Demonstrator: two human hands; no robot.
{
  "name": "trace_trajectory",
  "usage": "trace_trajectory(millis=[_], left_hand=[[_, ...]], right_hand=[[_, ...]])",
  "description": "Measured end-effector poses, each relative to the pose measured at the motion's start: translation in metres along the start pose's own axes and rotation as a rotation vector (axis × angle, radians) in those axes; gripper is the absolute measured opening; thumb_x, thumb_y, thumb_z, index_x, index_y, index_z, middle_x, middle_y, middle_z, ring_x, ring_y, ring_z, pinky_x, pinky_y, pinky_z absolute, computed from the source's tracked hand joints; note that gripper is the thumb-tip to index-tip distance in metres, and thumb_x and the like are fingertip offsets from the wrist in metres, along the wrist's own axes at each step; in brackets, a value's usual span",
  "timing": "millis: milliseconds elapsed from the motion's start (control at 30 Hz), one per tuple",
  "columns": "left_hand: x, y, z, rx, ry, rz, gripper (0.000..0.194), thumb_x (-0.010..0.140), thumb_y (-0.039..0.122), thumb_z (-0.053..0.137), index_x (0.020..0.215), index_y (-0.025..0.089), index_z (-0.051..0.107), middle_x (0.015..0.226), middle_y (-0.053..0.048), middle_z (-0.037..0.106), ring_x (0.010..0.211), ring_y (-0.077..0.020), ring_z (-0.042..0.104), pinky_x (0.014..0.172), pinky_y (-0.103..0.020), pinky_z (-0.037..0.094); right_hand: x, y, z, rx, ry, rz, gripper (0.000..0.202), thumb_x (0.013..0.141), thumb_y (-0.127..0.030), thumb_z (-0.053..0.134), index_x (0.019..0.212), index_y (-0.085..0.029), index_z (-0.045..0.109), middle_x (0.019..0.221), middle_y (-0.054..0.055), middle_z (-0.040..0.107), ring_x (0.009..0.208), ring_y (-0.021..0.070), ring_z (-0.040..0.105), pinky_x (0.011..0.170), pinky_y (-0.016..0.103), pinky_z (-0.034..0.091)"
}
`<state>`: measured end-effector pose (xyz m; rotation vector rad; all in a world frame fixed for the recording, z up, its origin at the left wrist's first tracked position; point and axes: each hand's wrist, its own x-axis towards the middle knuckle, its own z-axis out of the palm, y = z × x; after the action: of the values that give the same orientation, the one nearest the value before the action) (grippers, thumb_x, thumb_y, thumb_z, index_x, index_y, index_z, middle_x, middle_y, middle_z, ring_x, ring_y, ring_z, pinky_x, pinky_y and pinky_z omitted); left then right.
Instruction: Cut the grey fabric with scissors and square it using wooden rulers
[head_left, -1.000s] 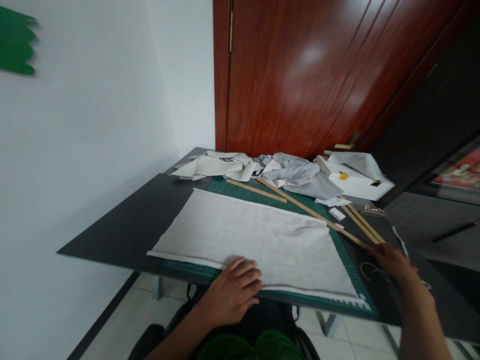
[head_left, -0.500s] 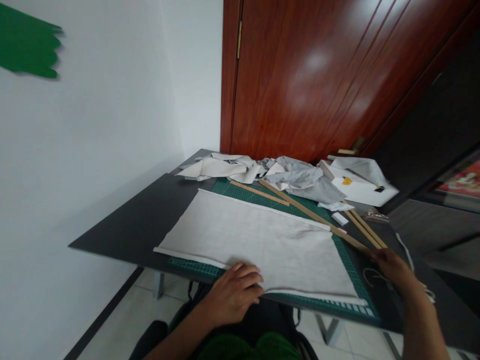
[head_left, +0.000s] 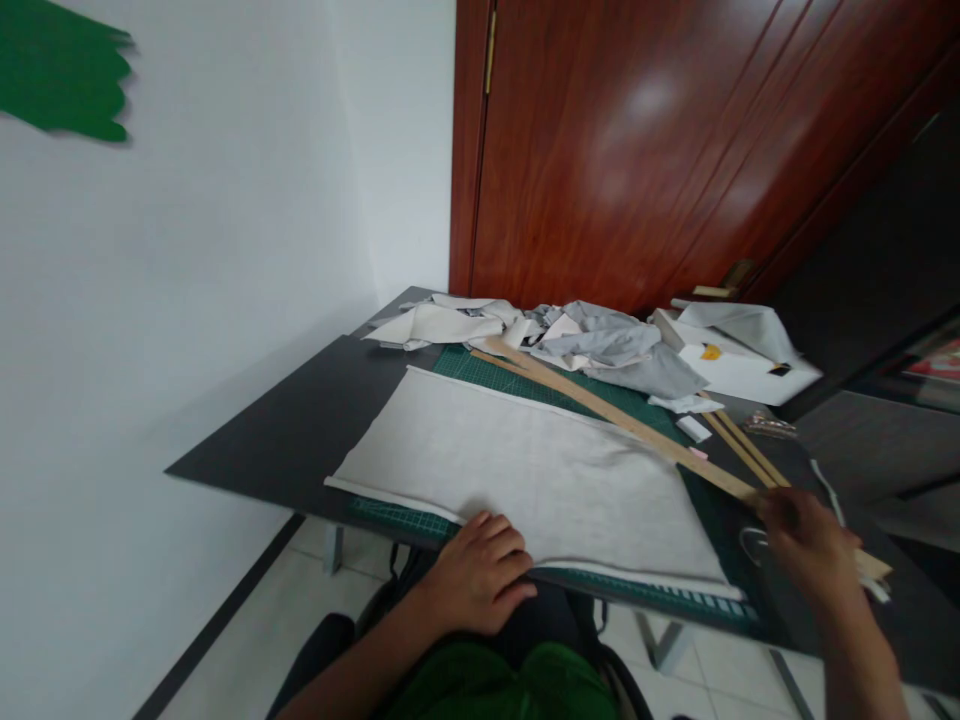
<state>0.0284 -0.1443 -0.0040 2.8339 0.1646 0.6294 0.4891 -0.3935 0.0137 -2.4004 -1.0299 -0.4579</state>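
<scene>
A pale cloth (head_left: 517,465) with folded long edges lies flat over a green cutting mat (head_left: 637,403). My left hand (head_left: 486,570) rests on the cloth's near edge, palm down, fingers somewhat spread. At the right, my right hand (head_left: 806,540) is closed round a long wooden ruler (head_left: 615,415), which slants across the cloth's far right corner and sticks out past the hand. A shorter wooden strip (head_left: 491,361) lies by the ruler's far end, partly covered by it.
Crumpled grey and white fabric (head_left: 607,345) lies along the back of the dark table (head_left: 292,420). A white box (head_left: 735,365) stands at the back right, with a small white block (head_left: 694,429) and two narrow wooden strips (head_left: 742,445) in front.
The ruler has been lifted and shifted at its right end, and now lies over the cloth's far edge. My right hand has moved with it. The view has shifted slightly.
</scene>
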Motion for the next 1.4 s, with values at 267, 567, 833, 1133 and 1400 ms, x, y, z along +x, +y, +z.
trace_trajectory(millis=[267, 567, 833, 1133, 1400], left_hand=[[0.001, -0.004, 0.009, -0.08, 0.088, -0.032, 0.047, 0.102, 0.063, 0.058, 0.094, 0.019, 0.072, 0.093, -0.007, 0.071, 0.098, -0.0217, 0.063, 0.095, -0.037, 0.052], [0.017, 0.008, 0.009, 0.183, 0.122, -0.358, 0.103, 0.089, 0.087, 0.052, 0.156, 0.01, 0.047, 0.164, -0.023, 0.044, 0.157, -0.0445, 0.031, 0.128, -0.063, 0.024], [0.023, 0.007, 0.012, 0.177, 0.023, -0.369, 0.12, 0.076, 0.099, 0.052, 0.156, 0.01, 0.049, 0.161, -0.024, 0.047, 0.154, -0.0479, 0.033, 0.128, -0.065, 0.017], [0.067, 0.015, 0.023, 0.122, 0.031, -0.283, 0.11, 0.076, 0.096, 0.058, 0.15, 0.015, 0.055, 0.15, -0.021, 0.055, 0.145, -0.0443, 0.042, 0.125, -0.063, 0.024], [0.05, 0.018, 0.018, 0.164, -0.002, -0.201, 0.108, 0.076, 0.097, 0.056, 0.149, 0.018, 0.056, 0.147, -0.02, 0.057, 0.137, -0.0425, 0.047, 0.117, -0.059, 0.034]], right_hand=[[-0.024, -0.08, 0.037, 0.324, -0.257, -0.211, 0.037, 0.089, -0.058, 0.053, 0.096, -0.027, 0.071, 0.098, 0.009, 0.08, 0.091, 0.0308, 0.076, 0.084, 0.044, 0.059], [-0.044, -0.099, 0.058, 0.078, -0.269, -0.377, 0.046, 0.094, -0.053, 0.042, 0.105, -0.031, 0.081, 0.116, 0.011, 0.08, 0.106, 0.0352, 0.074, 0.089, 0.056, 0.06], [-0.041, -0.107, 0.071, 0.178, -0.345, -0.323, 0.056, 0.102, -0.06, 0.036, 0.13, -0.033, 0.076, 0.15, 0.004, 0.065, 0.137, 0.0319, 0.063, 0.119, 0.057, 0.047], [-0.033, -0.062, 0.063, 0.084, -0.255, -0.196, 0.054, 0.099, -0.056, 0.036, 0.131, -0.032, 0.074, 0.149, 0.005, 0.066, 0.132, 0.0298, 0.066, 0.11, 0.053, 0.052], [-0.048, -0.077, 0.048, -0.019, -0.343, -0.149, 0.056, 0.104, -0.053, 0.029, 0.143, -0.034, 0.065, 0.16, 0.007, 0.056, 0.145, 0.0318, 0.054, 0.118, 0.067, 0.038]])
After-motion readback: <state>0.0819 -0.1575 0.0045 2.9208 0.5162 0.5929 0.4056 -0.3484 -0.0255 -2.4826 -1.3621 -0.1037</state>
